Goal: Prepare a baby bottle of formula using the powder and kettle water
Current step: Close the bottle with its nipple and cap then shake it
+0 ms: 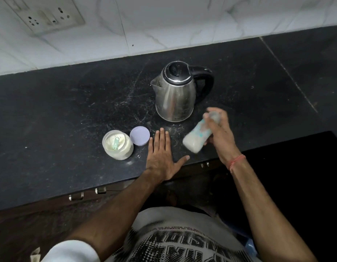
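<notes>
Bottle [195,138] sits in my right hand [221,134], held above the front edge of the dark counter [60,120], just in front and to the right of the kettle. Only one view, head cam, so all of this comes from there. Bottle is tilted, base pointing down-left toward me, top end up near the fingers; it's motion-blurred, so detail is poor. Milky white liquid fills the lower part, teal markings on the clear wall. Right hand is wrapped round the upper part and cap end, fingers closed on it; a red thread band sits on that wrist.

Left hand [161,157] lies flat, palm down on the counter, fingers straight and together, thumb splayed right, holding nothing. It rests just right of the lid, between the jar and the bottle.

Steel kettle [175,97] stands upright w/ black lid shut, handle to the right, spout left. Powder jar [117,144] stands open near the front edge, pale powder inside w/ a green scoop [116,144] lying in it. Its lilac lid [139,135] lies flat on the counter, touching the jar's right side. White streaks dust the counter around the kettle.
</notes>
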A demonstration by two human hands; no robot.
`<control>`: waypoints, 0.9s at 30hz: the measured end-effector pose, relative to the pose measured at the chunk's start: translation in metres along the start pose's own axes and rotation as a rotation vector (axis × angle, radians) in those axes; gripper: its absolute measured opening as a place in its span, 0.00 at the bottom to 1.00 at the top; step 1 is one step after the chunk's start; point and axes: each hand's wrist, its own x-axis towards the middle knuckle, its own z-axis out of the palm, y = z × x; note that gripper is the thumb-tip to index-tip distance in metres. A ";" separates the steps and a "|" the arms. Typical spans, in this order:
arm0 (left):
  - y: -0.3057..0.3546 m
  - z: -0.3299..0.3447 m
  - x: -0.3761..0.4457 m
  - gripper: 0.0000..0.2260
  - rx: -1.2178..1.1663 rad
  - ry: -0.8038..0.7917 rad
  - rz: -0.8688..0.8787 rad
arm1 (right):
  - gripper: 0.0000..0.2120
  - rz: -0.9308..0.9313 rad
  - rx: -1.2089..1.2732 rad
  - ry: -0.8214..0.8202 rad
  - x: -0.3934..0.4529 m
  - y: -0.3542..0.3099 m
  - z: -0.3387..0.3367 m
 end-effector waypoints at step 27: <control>-0.001 0.003 0.002 0.57 -0.019 0.049 0.011 | 0.14 0.039 0.110 0.029 0.004 0.001 0.013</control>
